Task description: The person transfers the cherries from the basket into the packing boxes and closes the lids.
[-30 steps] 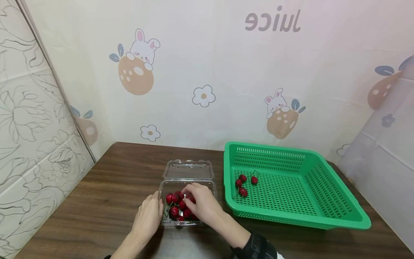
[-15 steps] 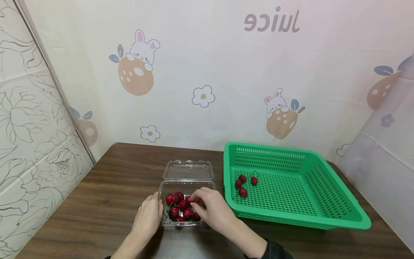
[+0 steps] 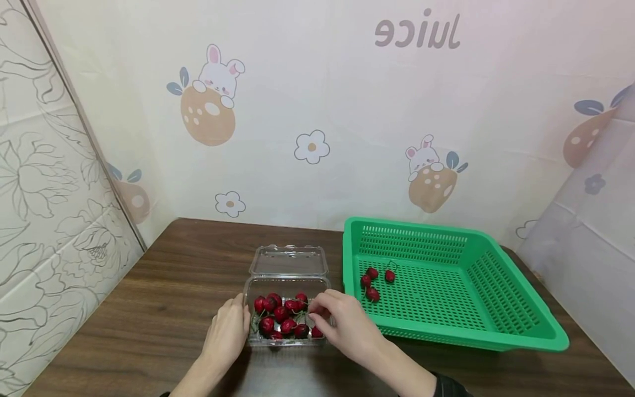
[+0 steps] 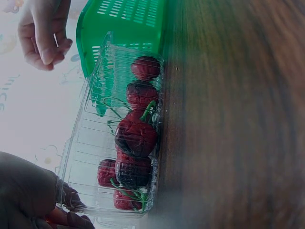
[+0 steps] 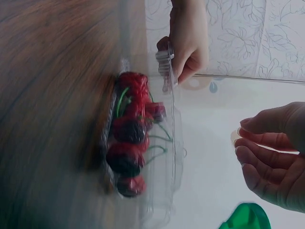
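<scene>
One bare left hand grips the left wall of a clear plastic box of dark-red, green-stemmed cherries. Above its right end, the bare right hand hovers, loosely curled, seemingly empty. Rightward, four more cherries lie in a green perforated plastic basket.

Clear box common to high head, close wrist views.

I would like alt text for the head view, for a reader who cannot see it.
A person's left hand grips the left side of an open clear plastic box of red cherries, while the right hand hovers at its right side. Further right, on the dark wooden table, a green basket holds four more cherries.
</scene>
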{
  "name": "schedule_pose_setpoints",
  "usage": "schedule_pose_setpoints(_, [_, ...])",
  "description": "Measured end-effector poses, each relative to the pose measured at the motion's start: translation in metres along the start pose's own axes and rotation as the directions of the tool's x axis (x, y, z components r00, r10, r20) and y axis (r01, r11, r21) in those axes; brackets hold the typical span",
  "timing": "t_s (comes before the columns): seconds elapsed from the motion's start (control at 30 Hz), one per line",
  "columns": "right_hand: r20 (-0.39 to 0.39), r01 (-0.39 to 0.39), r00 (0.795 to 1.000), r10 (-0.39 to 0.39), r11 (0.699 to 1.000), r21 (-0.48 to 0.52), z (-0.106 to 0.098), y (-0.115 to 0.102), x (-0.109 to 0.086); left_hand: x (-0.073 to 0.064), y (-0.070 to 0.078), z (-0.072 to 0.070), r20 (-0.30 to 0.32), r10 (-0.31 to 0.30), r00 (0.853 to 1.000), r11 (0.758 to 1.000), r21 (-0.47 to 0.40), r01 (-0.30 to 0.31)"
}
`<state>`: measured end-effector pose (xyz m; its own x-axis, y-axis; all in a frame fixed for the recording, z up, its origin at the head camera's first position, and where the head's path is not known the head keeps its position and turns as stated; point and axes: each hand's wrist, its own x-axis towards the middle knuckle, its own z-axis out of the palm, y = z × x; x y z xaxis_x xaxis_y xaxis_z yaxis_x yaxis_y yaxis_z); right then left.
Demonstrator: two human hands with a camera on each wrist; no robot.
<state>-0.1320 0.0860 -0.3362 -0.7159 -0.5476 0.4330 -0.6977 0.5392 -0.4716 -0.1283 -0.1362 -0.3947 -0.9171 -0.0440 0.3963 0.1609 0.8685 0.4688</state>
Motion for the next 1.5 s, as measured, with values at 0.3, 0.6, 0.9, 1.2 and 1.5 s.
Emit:
schedule_pose_setpoints(0.3, [-0.045, 0.009, 0.999, -0.013, 0.995, -0.101, -0.019, 0.006, -0.005, 0.001, 0.0, 0.0, -0.007, 0.0, 1.0, 1.0, -0.003, 0.0])
schedule_pose_setpoints(0.6, [-0.071, 0.013, 0.997, -0.026, 0.984, -0.179, -0.038, 0.018, -0.01, 0.001, 0.0, -0.001, 0.009, -0.01, 1.0, 1.0, -0.007, 0.01])
schedule_pose_setpoints(0.9, [-0.083, -0.022, 0.997, 0.003, 0.973, -0.229, -0.054, 0.031, -0.012, 0.001, -0.001, 0.0, -0.003, -0.011, 1.0, 1.0, -0.008, 0.011])
schedule_pose_setpoints(1.2, [-0.089, -0.11, 0.992, 0.089, 0.955, -0.274, -0.061, 0.045, -0.013, 0.001, -0.001, 0.0, -0.005, -0.007, 1.0, 1.0, -0.005, 0.007])
schedule_pose_setpoints(1.5, [-0.062, -0.182, 0.983, 0.171, 0.94, -0.288, -0.063, 0.063, -0.01, 0.001, -0.001, -0.001, 0.007, -0.014, 1.0, 1.0, -0.004, 0.015])
